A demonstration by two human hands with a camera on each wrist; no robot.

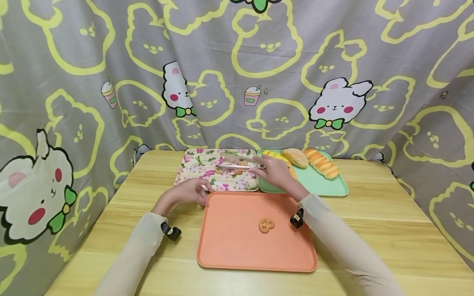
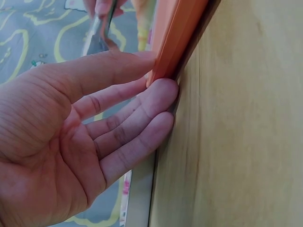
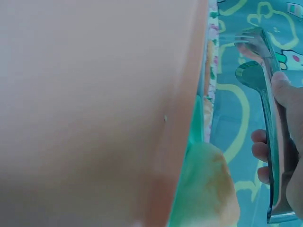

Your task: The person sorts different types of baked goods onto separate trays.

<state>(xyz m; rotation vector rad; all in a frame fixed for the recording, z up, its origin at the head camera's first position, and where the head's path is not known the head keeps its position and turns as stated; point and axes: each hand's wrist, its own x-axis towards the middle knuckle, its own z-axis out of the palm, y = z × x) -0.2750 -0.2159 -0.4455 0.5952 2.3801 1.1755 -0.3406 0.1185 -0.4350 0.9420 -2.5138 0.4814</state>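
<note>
My right hand (image 1: 274,169) grips metal serving tongs (image 1: 240,167), whose arms stand apart over the floral tray (image 1: 190,166). One tip is fork-shaped and the other spoon-shaped in the right wrist view. Small brown pieces (image 1: 237,173) lie on that tray near the tips, partly hidden. With thumb and fingertips my left hand (image 1: 190,191) pinches the far left corner of the orange tray (image 1: 229,234). On this tray sits a small pretzel (image 1: 266,225), right of the middle.
Behind the right forearm is a green tray (image 1: 314,185) with a sesame bun (image 1: 295,157), a striped bread roll (image 1: 322,163) and yellow-orange pieces partly covered by my hand. All trays are on a wooden table (image 1: 374,222); a patterned curtain (image 1: 218,53) hangs around it.
</note>
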